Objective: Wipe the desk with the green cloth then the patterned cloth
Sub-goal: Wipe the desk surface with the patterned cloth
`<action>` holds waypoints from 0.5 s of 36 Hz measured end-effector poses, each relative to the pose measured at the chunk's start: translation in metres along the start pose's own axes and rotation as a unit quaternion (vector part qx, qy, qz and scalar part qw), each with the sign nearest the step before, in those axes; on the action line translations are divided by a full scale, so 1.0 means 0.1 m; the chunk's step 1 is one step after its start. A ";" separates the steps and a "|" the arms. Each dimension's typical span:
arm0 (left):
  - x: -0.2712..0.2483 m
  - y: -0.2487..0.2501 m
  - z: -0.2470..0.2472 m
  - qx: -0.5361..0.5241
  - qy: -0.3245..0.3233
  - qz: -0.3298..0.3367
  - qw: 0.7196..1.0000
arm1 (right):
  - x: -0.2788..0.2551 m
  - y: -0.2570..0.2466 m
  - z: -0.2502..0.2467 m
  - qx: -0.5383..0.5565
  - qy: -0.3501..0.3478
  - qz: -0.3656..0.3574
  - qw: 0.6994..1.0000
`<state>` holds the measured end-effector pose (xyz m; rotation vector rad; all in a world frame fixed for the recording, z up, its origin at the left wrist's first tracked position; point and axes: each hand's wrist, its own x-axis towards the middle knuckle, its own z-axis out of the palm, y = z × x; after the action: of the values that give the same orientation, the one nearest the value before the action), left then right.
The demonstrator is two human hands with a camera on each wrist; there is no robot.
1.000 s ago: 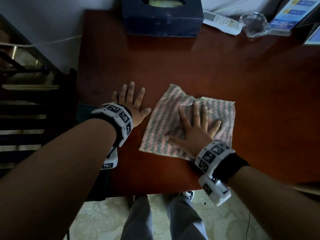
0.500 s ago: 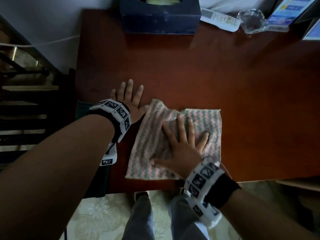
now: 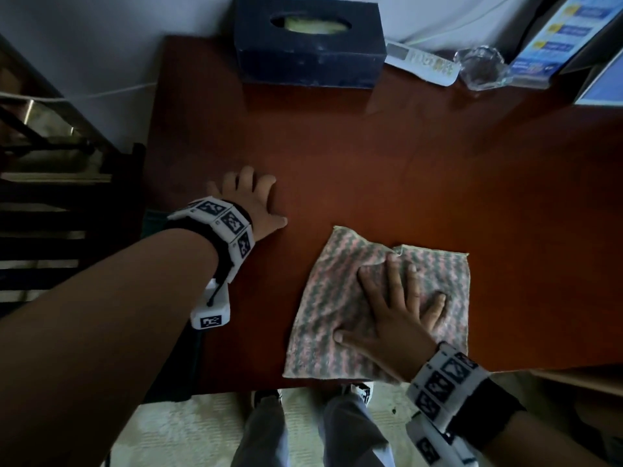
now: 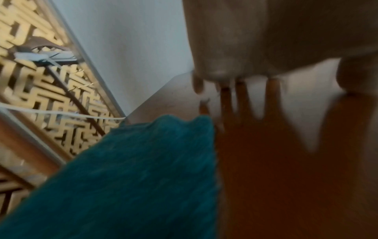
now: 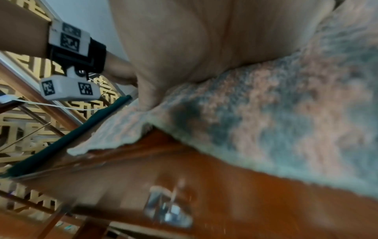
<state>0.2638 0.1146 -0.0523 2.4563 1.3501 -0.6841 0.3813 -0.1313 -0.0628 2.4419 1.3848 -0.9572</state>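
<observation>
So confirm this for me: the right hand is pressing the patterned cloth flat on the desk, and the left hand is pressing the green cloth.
Wrong about the left hand: the head view shows it resting flat on the bare desk. The right hand does press the patterned cloth flat.

No legible text on any surface

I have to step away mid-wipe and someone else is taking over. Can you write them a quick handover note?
Right hand: flat, fingers spread, pressing the patterned cloth on the desk near its front edge.
Left hand: resting on the desk by its left edge, holding nothing.
Green cloth: hanging over the desk's left edge.
Done: apparently the green-cloth pass, since that cloth is set aside.
Left: the patterned-cloth wipe is under way; the back of the desk remains.
</observation>
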 end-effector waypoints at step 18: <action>0.28 0.53 0.05 -0.059 -0.027 -0.012 0.998 | 1.17 -0.18 -0.73 0.011 0.025 0.001 1.000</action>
<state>0.3197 0.1045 -0.0712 2.3161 1.3616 -0.6513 0.4410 -0.0070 -0.0746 2.4991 1.3956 -0.9229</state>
